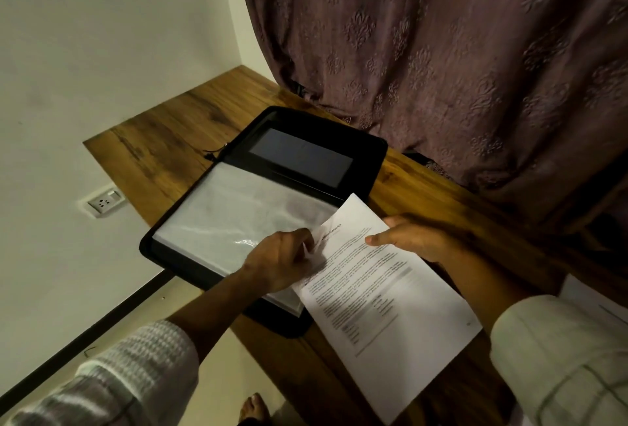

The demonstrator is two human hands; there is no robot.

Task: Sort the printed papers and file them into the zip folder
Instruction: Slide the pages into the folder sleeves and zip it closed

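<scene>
1 folder (373,167) lay open on table (170,126), left hand (280,257) pinched sleeve (238,215) edge, right hand (416,238) gripped 1 paper (390,296), thumb on top, corner at sleeve

The open zip folder (372,167) fills the middle of the worktop (163,140). Bare wood lies free behind and left of it, up to the wall (102,35). The curtain (441,52) drapes onto the far right edge. The folder's near right corner is crowded: the left grip (278,259) pinches the clear sleeve (238,208), and the right grip (414,238) holds the printed sheet (390,306).
</scene>
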